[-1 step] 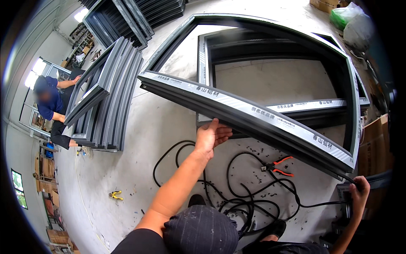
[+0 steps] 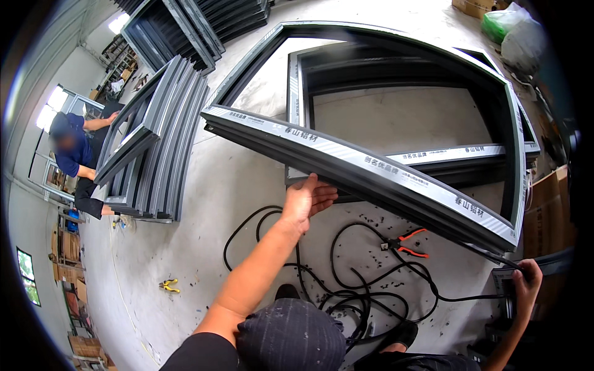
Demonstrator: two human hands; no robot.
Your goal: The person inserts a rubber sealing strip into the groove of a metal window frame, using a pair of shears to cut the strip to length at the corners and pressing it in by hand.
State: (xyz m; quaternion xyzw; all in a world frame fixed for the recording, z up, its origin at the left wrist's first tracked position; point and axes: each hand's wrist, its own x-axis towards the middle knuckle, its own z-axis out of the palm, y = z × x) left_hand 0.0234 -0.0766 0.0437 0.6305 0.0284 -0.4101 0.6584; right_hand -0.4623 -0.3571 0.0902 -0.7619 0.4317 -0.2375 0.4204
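Perhaps tugging the black flexible cord (image 2: 473, 300) pinched in my right hand (image 2: 528, 278) could shift the dark-grey, white-filmed rectangular metal frame (image 2: 365, 162), tilted above my loosely spread left hand (image 2: 306, 201).

The camera sat on the person's head, above the near side of the big dark frame (image 2: 365, 162), and looked down at it from close by. Its very wide view also took in the floor (image 2: 198, 266) around the frame.
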